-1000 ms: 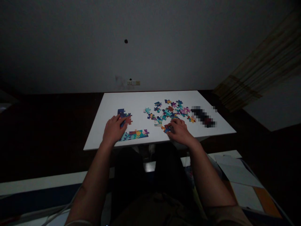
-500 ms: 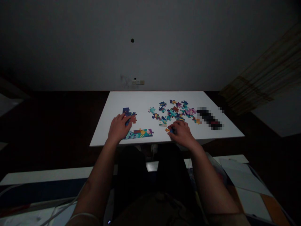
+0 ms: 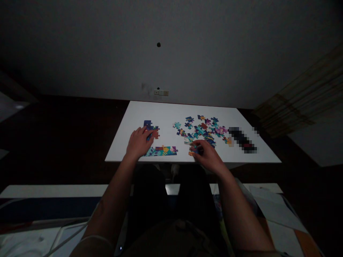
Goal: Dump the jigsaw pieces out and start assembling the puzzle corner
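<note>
My left hand (image 3: 139, 142) lies with its fingers stretched over a joined puzzle section (image 3: 155, 132) in dark blue and reddish brown, covering part of it. Just below, a joined strip of puzzle pieces (image 3: 162, 151) in teal, yellow and purple runs along the table's near edge. My right hand (image 3: 206, 152) is closed, thumb and fingers pinching a puzzle piece (image 3: 192, 151) with orange and blue on it, low over the tabletop. Beyond that hand, a loose heap of puzzle pieces (image 3: 202, 129) in many colours is spread out, some overlapping.
The white table (image 3: 150, 109) stands before a grey wall with sockets (image 3: 161, 92). A pixelated dark object (image 3: 242, 140) lies right of the heap. Behind me, a bench-like surface holds papers (image 3: 278, 207) at the right, and a cable (image 3: 66, 239) runs at the left.
The view has shifted and tilted slightly. My right hand has turned a little, and the puzzle piece in it shows more of its face. My left hand rests on the same puzzle section.
</note>
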Motion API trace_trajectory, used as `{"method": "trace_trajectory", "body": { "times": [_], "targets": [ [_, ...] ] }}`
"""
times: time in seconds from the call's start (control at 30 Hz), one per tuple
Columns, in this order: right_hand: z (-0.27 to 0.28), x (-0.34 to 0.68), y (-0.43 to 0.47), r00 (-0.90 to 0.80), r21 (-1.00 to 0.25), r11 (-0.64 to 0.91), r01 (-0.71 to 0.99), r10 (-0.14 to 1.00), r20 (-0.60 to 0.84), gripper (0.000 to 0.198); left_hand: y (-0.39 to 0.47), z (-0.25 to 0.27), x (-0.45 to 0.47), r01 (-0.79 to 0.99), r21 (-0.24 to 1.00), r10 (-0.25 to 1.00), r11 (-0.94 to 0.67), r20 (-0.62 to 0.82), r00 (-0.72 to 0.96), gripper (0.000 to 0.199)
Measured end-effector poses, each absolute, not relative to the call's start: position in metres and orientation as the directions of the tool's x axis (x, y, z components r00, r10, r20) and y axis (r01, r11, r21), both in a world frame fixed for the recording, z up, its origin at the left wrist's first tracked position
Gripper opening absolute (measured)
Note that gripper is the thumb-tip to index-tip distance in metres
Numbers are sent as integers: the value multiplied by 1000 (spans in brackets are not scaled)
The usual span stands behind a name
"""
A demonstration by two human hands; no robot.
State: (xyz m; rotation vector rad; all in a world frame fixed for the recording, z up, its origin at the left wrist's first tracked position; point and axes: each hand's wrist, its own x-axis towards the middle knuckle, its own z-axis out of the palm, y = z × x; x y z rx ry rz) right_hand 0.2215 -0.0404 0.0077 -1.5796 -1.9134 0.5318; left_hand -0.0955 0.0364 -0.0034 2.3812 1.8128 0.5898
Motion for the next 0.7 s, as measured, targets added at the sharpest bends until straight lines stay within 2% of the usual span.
{"method": "trace_trajectory", "body": {
  "times": [0.1,0.2,0.3,0.37,0.47,0.57,0.7],
  "targets": [
    [12,209,-32,-52,-712,174,680,980,190,25,37,-5,-96,904,302,938,-302,265,225,45],
    [16,190,-11,-25,-791,172,587,980,195,27,37,-7,-97,907,296,937,-300,268,222,46],
    [14,162,21,-82,-884,186,429,983,167,29,38,-8,-97,907,292,935,-303,274,223,46],
    [8,140,44,-120,-906,160,392,985,122,27,38,-8,-97,909,290,934,-300,283,218,45],
    [0,113,68,-135,-861,140,489,987,84,21,36,-6,-97,914,286,935,-288,290,204,42],
    [-5,98,77,-142,-762,181,622,983,117,16,35,-4,-98,912,287,933,-293,294,208,41],
    [-5,93,77,-163,-662,237,711,971,173,17,34,-3,-99,908,297,932,-297,295,208,41]
  ]
}}
